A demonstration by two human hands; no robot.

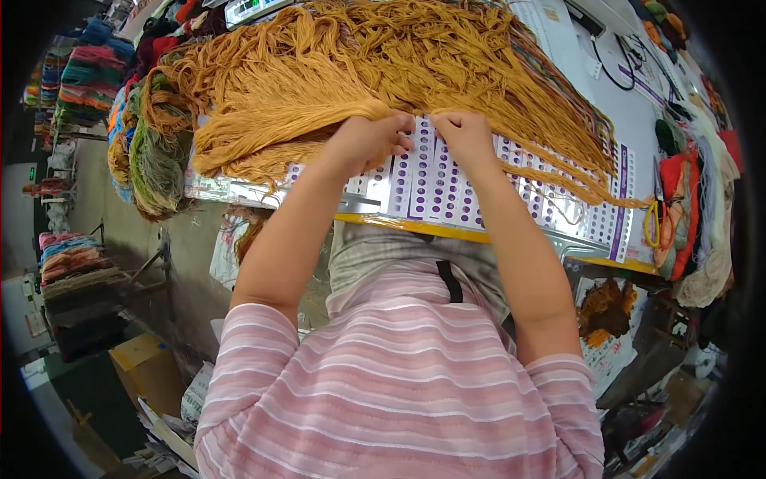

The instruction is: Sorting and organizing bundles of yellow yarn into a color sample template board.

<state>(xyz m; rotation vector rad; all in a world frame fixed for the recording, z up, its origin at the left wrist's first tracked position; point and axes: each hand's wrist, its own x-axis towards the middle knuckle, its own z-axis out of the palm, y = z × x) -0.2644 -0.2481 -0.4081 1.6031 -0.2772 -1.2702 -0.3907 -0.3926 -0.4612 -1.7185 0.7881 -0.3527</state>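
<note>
A thick hank of golden-orange thread [271, 128] fans out over the table to the left, and its narrow end runs into my left hand [371, 140]. The fingers of that hand are curled around it, over the white cards. My right hand [467, 136] is closed in a pinch just to the right; what sits between thumb and finger is too small to make out. Beneath both hands lie white perforated cards [427, 184] with rows of purple-ringed holes. Loose golden strands [550, 172] trail across the cards to the right.
A large heap of mustard thread [423, 48] covers the far side. At right, yellow-handled scissors [654, 223] lie beside red and white hanks. Green and multicoloured hanks [155, 160] hang off the left edge. A yellow strip [415, 226] lines the near table edge.
</note>
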